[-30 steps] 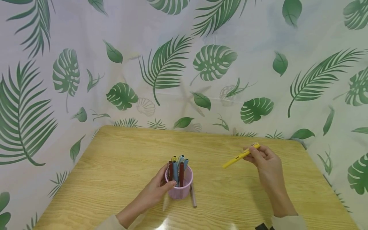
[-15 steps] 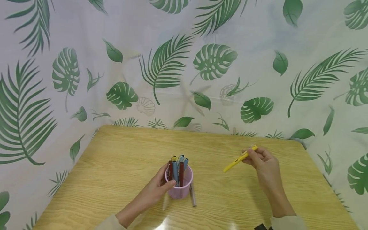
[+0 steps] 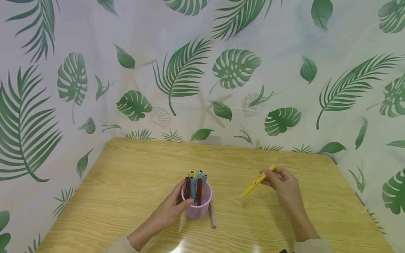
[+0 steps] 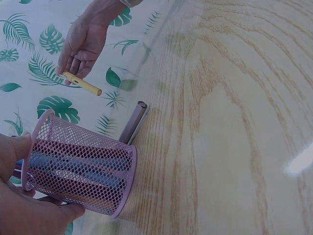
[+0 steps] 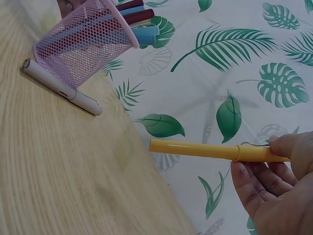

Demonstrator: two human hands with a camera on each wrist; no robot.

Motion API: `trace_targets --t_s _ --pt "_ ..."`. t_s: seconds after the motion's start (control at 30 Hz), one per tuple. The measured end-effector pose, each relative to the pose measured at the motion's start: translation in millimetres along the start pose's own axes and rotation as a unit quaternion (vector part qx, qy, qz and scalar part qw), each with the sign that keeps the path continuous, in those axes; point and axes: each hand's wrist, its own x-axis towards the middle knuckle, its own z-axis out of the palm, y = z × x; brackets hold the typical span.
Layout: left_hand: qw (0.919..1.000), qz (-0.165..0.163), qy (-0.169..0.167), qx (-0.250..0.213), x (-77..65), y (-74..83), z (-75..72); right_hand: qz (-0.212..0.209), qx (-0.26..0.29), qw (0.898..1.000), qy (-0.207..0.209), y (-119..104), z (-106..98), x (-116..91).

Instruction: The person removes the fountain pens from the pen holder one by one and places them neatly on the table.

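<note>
On the table (image 3: 142, 165), cup: pink mesh, upright, mid-width, toward the near edge; its wall (image 3: 197, 212) faces the viewer.
Cup contents: dark red (image 3: 199, 191), blue and yellow pens, standing caps up.
Left hand (image 3: 173, 208): at the cup's eight o'clock, gripping its rim and side between thumb and fingers.
Right hand (image 3: 286, 186): well apart from the left, toward the cup's three o'clock, pinching a yellow pen near its clip end.
Yellow pen (image 5: 195, 150): clear of the table, slanted, free end pointing between seven and eight o'clock.
Grey pen (image 5: 61, 88): lying at the cup's four o'clock, close by the base; contact cannot be told.
</note>
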Motion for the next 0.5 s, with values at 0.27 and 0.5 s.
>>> trace_targets --t_s 0.27,0.5 --pt "1.0000 0.005 0.001 0.004 0.5 -0.1 -0.4 0.014 -0.009 1.000 -0.010 6.6 4.5 -0.4" --pt "1.0000 0.001 -0.007 -0.007 -0.2 0.2 -0.4 0.041 -0.008 0.999 -0.008 8.8 9.3 -2.7"
